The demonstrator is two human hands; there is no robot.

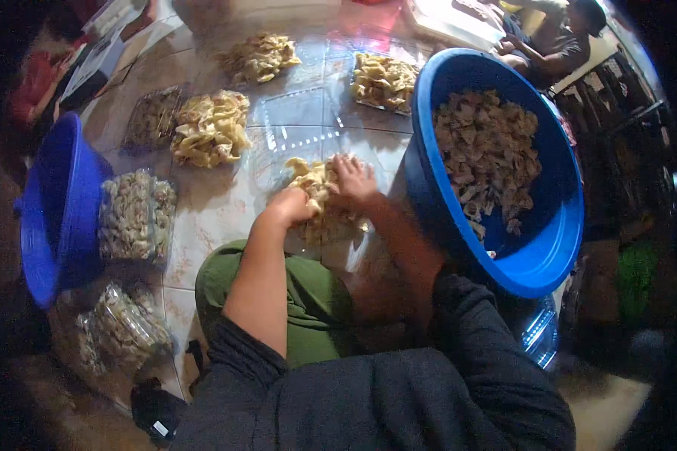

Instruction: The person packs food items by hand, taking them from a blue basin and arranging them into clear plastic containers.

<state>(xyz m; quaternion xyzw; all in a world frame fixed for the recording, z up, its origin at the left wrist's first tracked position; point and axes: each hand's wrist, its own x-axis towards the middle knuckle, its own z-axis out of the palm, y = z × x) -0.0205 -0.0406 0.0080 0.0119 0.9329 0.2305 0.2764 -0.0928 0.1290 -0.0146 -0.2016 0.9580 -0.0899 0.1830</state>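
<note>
Both my hands are at a pile of pale yellow, folded food pieces (310,177) in front of my knees, in a clear plastic tray as far as I can tell. My left hand (293,206) is at the near left side of the pile, fingers bent down into the pieces; whether it grips one is hidden. My right hand (354,176) lies across the right side with its fingers spread. Beyond the pile, a clear plastic tray or lid (299,115) lies on the tiled floor. To the right, a large blue plastic tub (420,121) leans with browner pieces (485,152) inside.
More piles lie farther off: one left (211,129), one beyond (268,56), one in a clear tray (383,82). A purple-blue basin (62,208) and filled clear packs (127,217) stand left. Clear containers (540,332) are lower right. A person (558,51) sits upper right; another (34,84) is upper left.
</note>
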